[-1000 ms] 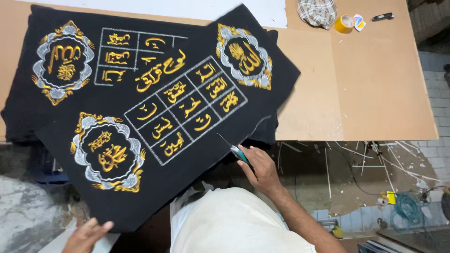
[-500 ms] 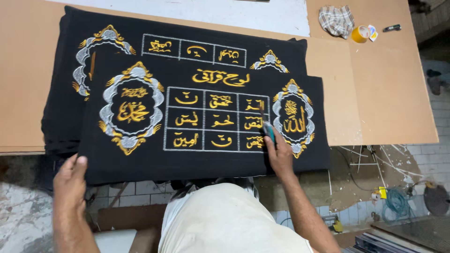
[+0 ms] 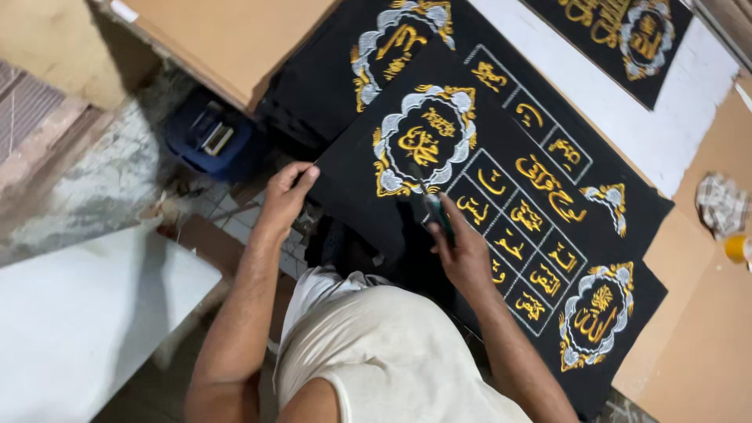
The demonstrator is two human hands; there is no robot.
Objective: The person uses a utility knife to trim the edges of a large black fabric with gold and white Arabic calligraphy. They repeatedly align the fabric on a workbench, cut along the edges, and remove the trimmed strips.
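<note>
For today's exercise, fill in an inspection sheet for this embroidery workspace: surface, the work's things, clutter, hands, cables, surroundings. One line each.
Surface: brown board table, partly covered by a white sheet.
Work's things: top black embroidered cloth with gold and silver motifs, lying on a stack of similar cloths; another cloth farther off.
Clutter: checked rag and a yellow object at the table's edge.
Hands: left hand grips the top cloth's corner; right hand holds a small green-handled tool on the cloth.
Cables: nothing seen.
Surroundings: blue container on the floor, white slab nearby.
</note>
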